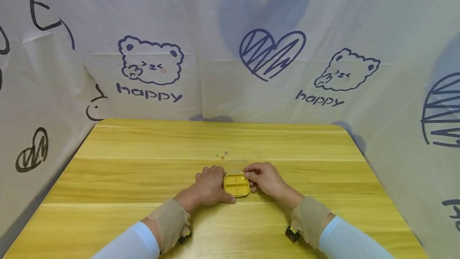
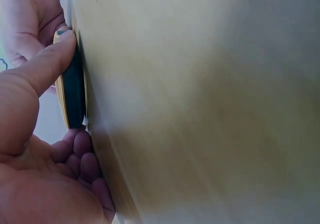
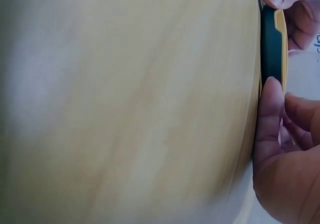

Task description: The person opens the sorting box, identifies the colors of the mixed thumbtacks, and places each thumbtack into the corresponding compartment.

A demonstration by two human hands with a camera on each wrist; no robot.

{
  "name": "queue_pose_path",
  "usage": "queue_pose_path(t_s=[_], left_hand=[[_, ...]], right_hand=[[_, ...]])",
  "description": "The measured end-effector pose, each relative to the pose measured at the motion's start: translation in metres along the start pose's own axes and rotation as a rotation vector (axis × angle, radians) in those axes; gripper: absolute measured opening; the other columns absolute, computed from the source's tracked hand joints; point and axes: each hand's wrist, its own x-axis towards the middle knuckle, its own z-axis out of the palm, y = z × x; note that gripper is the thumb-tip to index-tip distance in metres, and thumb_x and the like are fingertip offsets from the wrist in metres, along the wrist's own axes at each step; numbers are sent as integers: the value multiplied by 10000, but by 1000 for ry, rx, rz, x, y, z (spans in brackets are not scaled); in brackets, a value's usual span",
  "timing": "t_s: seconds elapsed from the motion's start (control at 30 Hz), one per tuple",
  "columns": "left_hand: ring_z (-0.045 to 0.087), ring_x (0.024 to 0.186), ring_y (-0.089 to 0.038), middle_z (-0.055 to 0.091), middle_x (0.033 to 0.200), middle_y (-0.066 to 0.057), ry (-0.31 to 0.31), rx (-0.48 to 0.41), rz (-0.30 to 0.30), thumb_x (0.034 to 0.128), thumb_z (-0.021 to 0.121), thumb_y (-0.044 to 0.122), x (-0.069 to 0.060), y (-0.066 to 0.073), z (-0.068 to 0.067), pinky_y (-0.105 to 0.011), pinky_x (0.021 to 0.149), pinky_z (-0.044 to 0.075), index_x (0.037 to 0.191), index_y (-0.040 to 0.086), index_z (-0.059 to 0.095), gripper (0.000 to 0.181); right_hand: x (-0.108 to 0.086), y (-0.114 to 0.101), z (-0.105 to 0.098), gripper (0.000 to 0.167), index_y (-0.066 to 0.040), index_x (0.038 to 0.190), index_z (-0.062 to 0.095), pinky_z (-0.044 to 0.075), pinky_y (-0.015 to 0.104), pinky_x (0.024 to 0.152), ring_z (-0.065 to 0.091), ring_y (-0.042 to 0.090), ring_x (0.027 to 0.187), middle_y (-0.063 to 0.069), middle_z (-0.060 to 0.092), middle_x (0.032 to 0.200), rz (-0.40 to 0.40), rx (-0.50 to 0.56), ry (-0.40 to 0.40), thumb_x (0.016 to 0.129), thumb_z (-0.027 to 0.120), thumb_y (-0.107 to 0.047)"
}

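Note:
A small yellow pill box [image 1: 236, 190] with four compartments rests on the table, its clear lid [image 1: 236, 166] standing open at the far side. No contents show in the compartments. My left hand [image 1: 211, 186] holds the box's left side, thumb at the near edge and fingers toward the far left corner. At the right side, my right hand [image 1: 268, 180] grips the box near the lid's hinge. From the left wrist, the dark outer side of the box [image 2: 75, 91] shows between thumb and fingers. The right wrist view shows fingertips against the box's dark side [image 3: 271, 44].
Just beyond the lid lie a green ring [image 1: 217, 156], an orange ring [image 1: 222, 158] and a purple ring [image 1: 226, 152], all tiny. A tiny yellow piece [image 1: 185, 159] lies farther left. White cloth [image 1: 223, 91] with drawings hangs behind the wooden table [image 1: 125, 179].

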Motion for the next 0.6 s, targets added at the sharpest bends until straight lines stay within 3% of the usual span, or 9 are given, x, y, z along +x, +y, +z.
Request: queue_pose_path(t_s=[0.17,0.27,0.4,0.6], left_hand=[[508,975,-292,607,1042,-68,16,-5,-12,749,948,481,1,2,3,-488,849,364,1204,27,599,731],[509,971,-287,610,1044,-66,23,-14,-11,751,950,470,2,3,3,-491,851,362,1204,31,605,720],[508,969,-288,610,1037,-65,27,-20,-11,745,957,456,3,5,3,-501,851,359,1202,35,611,711],[508,964,-287,611,1025,-59,17,-19,-14,737,963,452,6,6,3,-507,851,354,1206,39,619,713]], right_hand=[[-5,-3,-3,237,26,1213,724,594,282,614,630,149,722,104,683,857,1,-50,-6,1056,644,-132],[-9,-5,-9,348,54,1298,671,573,261,643,630,148,781,121,697,984,-14,-97,-75,1008,709,-136],[-12,-6,-17,579,36,1374,551,515,248,663,577,156,801,136,594,1202,-62,-207,-188,904,834,-149],[-12,-8,-21,696,-43,1319,539,464,360,920,540,196,1004,78,591,1208,-175,-453,-227,804,946,-274]])
